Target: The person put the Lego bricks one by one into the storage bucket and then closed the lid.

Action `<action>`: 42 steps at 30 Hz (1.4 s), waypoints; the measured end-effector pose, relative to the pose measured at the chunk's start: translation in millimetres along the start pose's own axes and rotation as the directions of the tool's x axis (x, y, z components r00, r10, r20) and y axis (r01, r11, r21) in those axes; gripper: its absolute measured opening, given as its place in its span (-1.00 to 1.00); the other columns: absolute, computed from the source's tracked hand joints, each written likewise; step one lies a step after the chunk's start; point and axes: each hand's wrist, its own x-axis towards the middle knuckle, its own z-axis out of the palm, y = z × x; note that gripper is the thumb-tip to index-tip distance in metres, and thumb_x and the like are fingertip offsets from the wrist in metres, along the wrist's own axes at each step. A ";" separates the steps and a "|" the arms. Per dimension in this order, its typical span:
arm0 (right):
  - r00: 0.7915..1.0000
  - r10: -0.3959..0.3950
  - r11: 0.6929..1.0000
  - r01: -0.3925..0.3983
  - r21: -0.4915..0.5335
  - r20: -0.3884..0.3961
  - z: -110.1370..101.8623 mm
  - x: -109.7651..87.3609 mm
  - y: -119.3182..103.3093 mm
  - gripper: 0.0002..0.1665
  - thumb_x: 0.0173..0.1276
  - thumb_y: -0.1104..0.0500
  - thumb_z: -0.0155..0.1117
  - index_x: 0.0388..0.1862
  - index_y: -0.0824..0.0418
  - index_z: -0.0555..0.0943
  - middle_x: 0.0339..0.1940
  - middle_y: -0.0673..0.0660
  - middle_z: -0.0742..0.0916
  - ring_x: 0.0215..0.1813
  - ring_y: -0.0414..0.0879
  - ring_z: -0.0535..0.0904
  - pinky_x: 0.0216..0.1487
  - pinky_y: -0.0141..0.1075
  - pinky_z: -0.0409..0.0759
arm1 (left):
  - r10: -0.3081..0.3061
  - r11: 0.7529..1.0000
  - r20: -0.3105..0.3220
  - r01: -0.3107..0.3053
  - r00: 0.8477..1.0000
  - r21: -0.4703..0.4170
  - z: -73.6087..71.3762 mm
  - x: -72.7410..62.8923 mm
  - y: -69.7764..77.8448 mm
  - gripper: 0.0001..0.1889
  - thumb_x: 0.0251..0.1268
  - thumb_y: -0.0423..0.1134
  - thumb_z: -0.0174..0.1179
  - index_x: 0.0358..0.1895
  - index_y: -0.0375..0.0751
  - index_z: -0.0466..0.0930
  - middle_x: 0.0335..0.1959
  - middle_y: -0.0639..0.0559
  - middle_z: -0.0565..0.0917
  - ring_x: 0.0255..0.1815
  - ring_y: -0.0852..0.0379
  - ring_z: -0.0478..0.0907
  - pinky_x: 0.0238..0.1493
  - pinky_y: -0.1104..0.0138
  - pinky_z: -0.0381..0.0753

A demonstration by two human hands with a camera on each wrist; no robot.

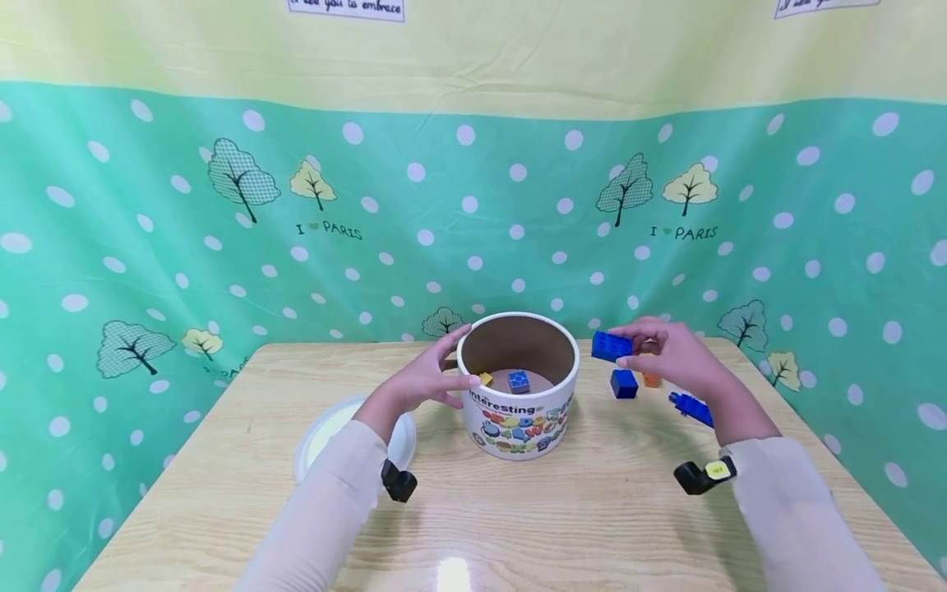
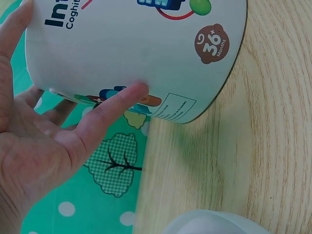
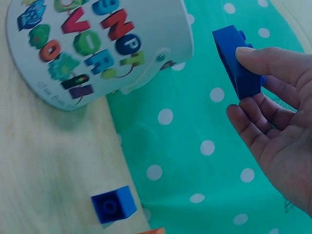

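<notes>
Brick (image 1: pixel 611 346), studded, oblong, pinched in right hand (image 1: pixel 676 353), cylindrical tub (image 1: pixel 518 423)
</notes>
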 end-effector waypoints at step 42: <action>0.994 -0.054 0.998 0.053 0.015 0.097 8.3 74.7 -56.0 -0.51 0.19 0.23 0.48 0.14 0.15 0.66 -0.01 0.17 0.60 0.01 0.10 0.58 -0.05 -0.14 0.66 | -0.005 1.000 -0.015 0.005 1.000 -0.002 -1.0 -1.3 -0.2 0.02 0.10 -0.17 0.45 0.55 0.26 -0.06 0.55 -0.12 0.02 0.49 -0.30 0.03 -0.14 -0.10 0.67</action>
